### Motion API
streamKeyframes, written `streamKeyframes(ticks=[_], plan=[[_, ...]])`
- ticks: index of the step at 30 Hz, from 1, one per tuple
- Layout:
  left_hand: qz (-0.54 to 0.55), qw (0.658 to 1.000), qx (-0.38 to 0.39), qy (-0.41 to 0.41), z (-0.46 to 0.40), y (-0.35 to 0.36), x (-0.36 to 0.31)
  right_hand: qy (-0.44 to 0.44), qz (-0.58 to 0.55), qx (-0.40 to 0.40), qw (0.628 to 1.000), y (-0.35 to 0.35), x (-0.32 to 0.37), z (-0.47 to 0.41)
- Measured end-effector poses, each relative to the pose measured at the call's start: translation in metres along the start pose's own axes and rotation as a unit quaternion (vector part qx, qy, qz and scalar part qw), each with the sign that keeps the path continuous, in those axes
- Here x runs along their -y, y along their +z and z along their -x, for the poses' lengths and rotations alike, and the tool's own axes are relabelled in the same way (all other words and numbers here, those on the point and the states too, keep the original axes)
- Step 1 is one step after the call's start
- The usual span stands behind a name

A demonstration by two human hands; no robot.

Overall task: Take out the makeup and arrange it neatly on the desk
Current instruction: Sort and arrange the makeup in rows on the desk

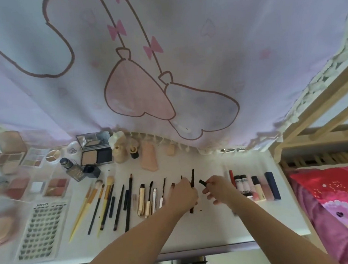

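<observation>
On the white desk (200,230) makeup lies in rows. Brushes (103,203) and pencils lie at the left centre, mascara wands and gold tubes (143,201) beside them. My left hand (183,195) grips a thin dark brown pencil (192,178) that stands up past the fingers. My right hand (217,188) pinches a small black cap or stick (203,182) just right of that pencil. Lipsticks and small bottles (254,188) stand in a row at the right.
Palettes and compacts (33,168) fill the far left, with a false-lash card (39,229) in front and a foundation bottle (73,168) behind the brushes. A pink printed curtain (162,68) hangs behind the desk. A wooden bed frame (320,103) and red bedding (347,199) lie right.
</observation>
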State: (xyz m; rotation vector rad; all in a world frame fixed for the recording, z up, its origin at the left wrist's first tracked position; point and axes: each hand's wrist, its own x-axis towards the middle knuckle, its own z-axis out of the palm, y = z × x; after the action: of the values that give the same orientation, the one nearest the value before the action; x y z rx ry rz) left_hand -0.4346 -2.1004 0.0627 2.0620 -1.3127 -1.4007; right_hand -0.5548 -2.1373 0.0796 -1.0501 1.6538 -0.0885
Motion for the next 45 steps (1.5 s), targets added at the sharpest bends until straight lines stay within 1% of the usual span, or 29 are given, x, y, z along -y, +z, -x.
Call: streamKeyframes(ticks=[2,5,7,10,13,16,18,20,23,26,28,30,33,36,38,40,43,45], plan=[[-0.147,0.988,-0.020,0.031,-0.005,0.006,0.000,-0.018,0.100,-0.032,0.994,0.006,-0.008,-0.004],[-0.319,0.943,-0.069,0.067,-0.014,0.010,0.004,-0.050,0.174,-0.053,0.982,0.018,-0.015,-0.008],[-0.396,0.910,-0.091,0.077,-0.021,0.009,0.009,-0.079,0.247,-0.060,0.964,0.026,-0.016,-0.012],[-0.442,0.887,-0.110,0.080,-0.028,0.003,0.019,-0.106,0.314,-0.058,0.942,0.038,-0.019,-0.018],[-0.450,0.882,-0.113,0.087,-0.032,-0.004,0.028,-0.136,0.358,-0.063,0.922,0.047,-0.018,-0.024],[-0.434,0.889,-0.125,0.079,-0.034,-0.010,0.033,-0.160,0.382,-0.053,0.909,0.049,-0.014,-0.026],[-0.419,0.894,-0.140,0.081,-0.034,-0.013,0.033,-0.173,0.388,-0.055,0.904,0.040,-0.009,-0.028],[-0.395,0.901,-0.148,0.105,-0.033,-0.010,0.026,-0.179,0.382,-0.074,0.904,0.017,-0.006,-0.031],[-0.351,0.912,-0.135,0.163,-0.027,0.015,0.001,-0.153,0.380,-0.108,0.906,-0.030,-0.003,-0.040],[-0.323,0.923,-0.086,0.193,-0.021,0.061,-0.023,-0.110,0.385,-0.119,0.908,-0.066,-0.005,-0.048],[-0.327,0.925,-0.074,0.179,-0.021,0.089,-0.031,-0.105,0.402,-0.113,0.903,-0.075,-0.008,-0.052],[-0.343,0.924,-0.083,0.149,-0.023,0.106,-0.035,-0.109,0.412,-0.111,0.898,-0.077,-0.011,-0.055],[-0.354,0.923,-0.100,0.117,-0.029,0.116,-0.035,-0.114,0.414,-0.107,0.897,-0.073,-0.013,-0.058],[-0.343,0.929,-0.101,0.099,-0.031,0.116,-0.035,-0.123,0.409,-0.098,0.899,-0.066,-0.014,-0.060],[-0.327,0.935,-0.106,0.087,-0.030,0.109,-0.033,-0.119,0.384,-0.092,0.911,-0.063,-0.013,-0.061],[-0.312,0.939,-0.115,0.086,-0.028,0.096,-0.027,-0.111,0.339,-0.072,0.932,-0.062,-0.006,-0.059],[-0.304,0.938,-0.122,0.112,-0.021,0.067,-0.019,-0.098,0.211,-0.007,0.972,-0.063,0.011,-0.048],[-0.289,0.939,-0.131,0.129,-0.016,0.045,-0.017,-0.088,0.118,0.037,0.988,-0.065,0.022,-0.034]])
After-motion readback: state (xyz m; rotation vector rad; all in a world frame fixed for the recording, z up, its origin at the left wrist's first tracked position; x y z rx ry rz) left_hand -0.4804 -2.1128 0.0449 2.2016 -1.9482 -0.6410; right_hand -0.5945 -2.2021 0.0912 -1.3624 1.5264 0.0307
